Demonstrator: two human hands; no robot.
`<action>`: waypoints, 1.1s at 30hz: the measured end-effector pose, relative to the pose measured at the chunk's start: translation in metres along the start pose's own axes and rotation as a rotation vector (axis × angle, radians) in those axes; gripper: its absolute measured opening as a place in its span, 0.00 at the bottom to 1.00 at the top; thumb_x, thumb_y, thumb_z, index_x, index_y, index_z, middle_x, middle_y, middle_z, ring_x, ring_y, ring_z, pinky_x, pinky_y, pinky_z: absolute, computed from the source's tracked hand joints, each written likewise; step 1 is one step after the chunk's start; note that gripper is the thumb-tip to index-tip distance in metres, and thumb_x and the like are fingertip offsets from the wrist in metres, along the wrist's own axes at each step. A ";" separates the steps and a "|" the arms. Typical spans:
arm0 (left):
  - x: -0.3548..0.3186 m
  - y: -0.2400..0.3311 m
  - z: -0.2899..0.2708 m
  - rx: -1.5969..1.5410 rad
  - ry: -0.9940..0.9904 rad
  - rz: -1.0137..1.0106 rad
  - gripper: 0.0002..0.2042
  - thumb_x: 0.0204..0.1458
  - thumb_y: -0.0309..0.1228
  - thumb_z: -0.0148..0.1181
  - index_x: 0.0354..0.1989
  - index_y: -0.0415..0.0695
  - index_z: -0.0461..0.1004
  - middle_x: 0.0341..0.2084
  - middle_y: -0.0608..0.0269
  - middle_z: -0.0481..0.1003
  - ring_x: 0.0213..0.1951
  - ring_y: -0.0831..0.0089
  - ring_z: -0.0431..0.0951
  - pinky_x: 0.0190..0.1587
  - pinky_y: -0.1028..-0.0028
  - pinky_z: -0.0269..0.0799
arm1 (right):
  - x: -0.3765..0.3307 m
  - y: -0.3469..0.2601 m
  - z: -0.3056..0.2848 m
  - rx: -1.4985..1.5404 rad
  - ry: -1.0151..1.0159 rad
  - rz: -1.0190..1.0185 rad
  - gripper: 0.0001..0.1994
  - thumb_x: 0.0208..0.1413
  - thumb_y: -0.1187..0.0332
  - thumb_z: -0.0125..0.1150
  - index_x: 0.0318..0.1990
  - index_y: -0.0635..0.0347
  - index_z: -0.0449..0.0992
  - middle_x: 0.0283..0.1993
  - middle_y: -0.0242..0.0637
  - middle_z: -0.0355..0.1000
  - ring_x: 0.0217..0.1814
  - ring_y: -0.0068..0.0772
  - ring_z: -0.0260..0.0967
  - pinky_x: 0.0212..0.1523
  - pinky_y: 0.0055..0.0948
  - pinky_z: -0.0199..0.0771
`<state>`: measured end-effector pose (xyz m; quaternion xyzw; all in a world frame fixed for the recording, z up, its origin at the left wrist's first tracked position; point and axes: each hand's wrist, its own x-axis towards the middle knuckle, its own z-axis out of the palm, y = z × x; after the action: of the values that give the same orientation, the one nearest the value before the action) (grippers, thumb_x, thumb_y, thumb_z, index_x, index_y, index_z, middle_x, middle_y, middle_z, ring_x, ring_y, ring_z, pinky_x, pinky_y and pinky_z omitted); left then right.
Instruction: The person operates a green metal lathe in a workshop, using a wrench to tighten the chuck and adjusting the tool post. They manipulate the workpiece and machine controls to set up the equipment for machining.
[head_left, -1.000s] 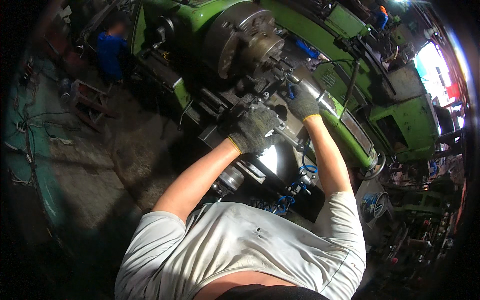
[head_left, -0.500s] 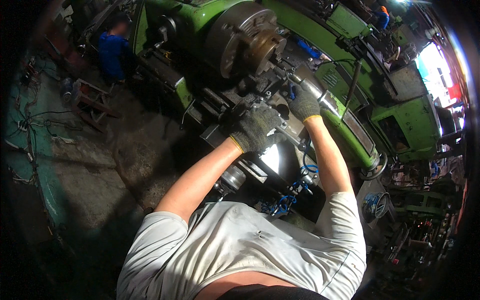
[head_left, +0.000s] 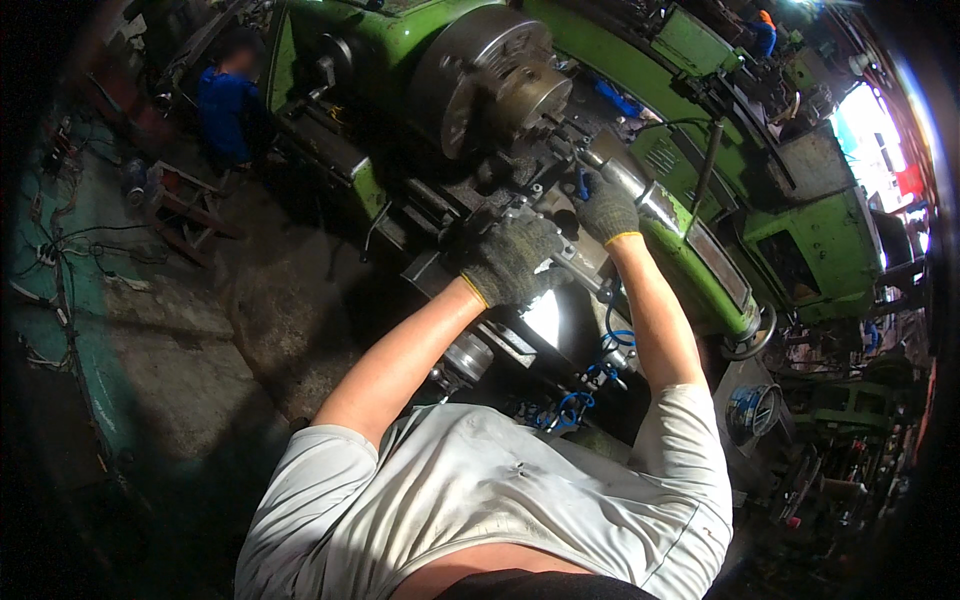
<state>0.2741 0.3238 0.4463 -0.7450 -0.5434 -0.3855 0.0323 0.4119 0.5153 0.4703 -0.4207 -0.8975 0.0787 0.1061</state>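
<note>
Both my hands wear dark knitted gloves with yellow cuffs. My left hand [head_left: 512, 262] lies closed over the tool post area of a green lathe, its fingers curled around a part that the glove hides. Beside it, a metal lever [head_left: 578, 274] slants down to the right. Further right, my right hand [head_left: 606, 212] is closed next to the tailstock [head_left: 628, 180], with a small blue piece [head_left: 583, 184] at its fingertips; what it grips is hidden. Beyond my hands, the big lathe chuck [head_left: 465, 85] carries a round metal workpiece [head_left: 535, 97].
A coiled blue hose [head_left: 572, 408] hangs below the carriage. To the lower right stands a bucket [head_left: 752, 411]. At the upper left, a person in blue [head_left: 226, 112] is near a small metal stand [head_left: 187, 212]. Cables [head_left: 62, 262] run along the left floor.
The chuck and the workpiece look turned from their earlier position. Both my hands stay in nearly the same place.
</note>
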 end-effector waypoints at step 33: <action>0.007 -0.003 -0.014 0.071 -0.188 0.056 0.22 0.58 0.50 0.58 0.47 0.44 0.79 0.48 0.49 0.78 0.53 0.52 0.76 0.61 0.53 0.66 | -0.005 -0.001 0.003 0.071 -0.003 0.042 0.29 0.61 0.54 0.64 0.69 0.44 0.69 0.66 0.52 0.68 0.62 0.58 0.72 0.62 0.48 0.72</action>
<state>0.2643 0.3241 0.4594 -0.7911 -0.5363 -0.2934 0.0182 0.4140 0.5106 0.4667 -0.4351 -0.8854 0.1134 0.1180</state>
